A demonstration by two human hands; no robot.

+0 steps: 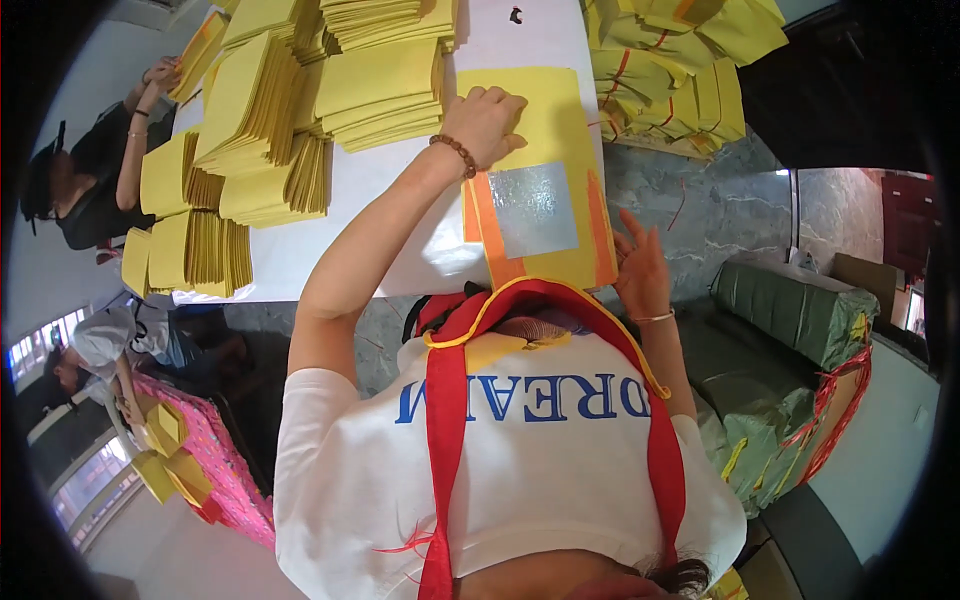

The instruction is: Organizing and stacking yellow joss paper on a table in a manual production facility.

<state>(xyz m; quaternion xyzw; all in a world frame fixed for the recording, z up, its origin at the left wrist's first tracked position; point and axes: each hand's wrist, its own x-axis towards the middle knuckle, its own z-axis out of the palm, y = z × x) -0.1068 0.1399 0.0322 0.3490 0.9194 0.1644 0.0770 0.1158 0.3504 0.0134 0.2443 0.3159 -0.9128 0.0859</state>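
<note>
A yellow paper sheet (545,110) lies at the table's right end. It carries a silver-grey square (530,215) and orange strips (602,225) down both sides; whether it is one sheet or a pile, I cannot tell. My left hand (485,125) rests on the upper part of the yellow paper, fingers slightly bent and fingertips spread on its surface. A beaded bracelet circles that wrist. Beside the paper's lower right edge is my right hand (643,265), fingers apart and raised, with nothing visible in it. The paper's near edge is partly hidden by a red apron (452,440).
Thick stacks of folded yellow paper (380,95) cover the white table's (400,200) left part. Tied yellow bundles (665,95) stand beyond its right edge. Wrapped green bales (790,310) sit at right. Other people (90,190) work at left, one by a pink-covered table (205,430).
</note>
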